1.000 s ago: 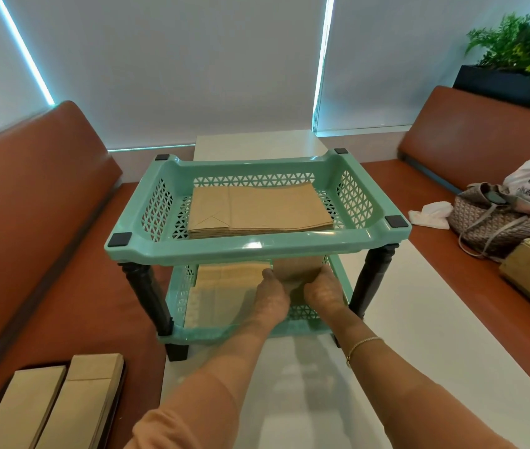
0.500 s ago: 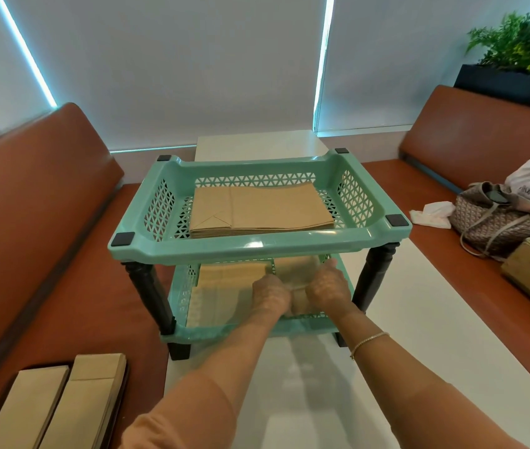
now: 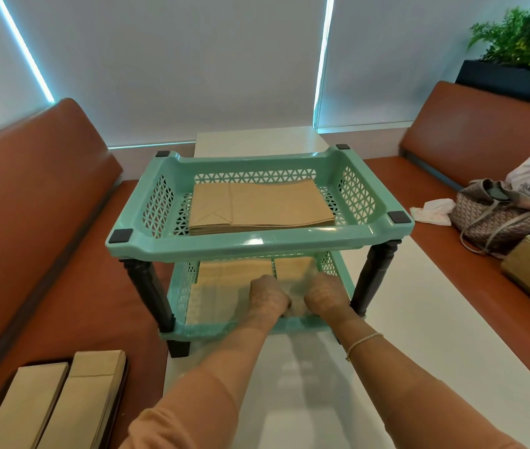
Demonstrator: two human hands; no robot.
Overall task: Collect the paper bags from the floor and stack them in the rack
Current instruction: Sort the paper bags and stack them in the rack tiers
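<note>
Two-tier mint-green plastic lattice rack (image 3: 258,244) on black turned legs, standing on white worktop (image 3: 419,319). Upper tier: flat stack of brown paper bags (image 3: 260,205). Lower tier: second stack (image 3: 224,286) at left; narrow brown paper bag (image 3: 292,270) at right, gripped by left hand (image 3: 268,298) and right hand (image 3: 325,296), fingers curled round its near end.

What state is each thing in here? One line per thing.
Top tier: holds a flat stack of bags.
Bottom tier: bags lying side by side.
Left hand: on the right-side bags.
Right hand: on the same bags.
Seat bags: two flat stacks.
</note>
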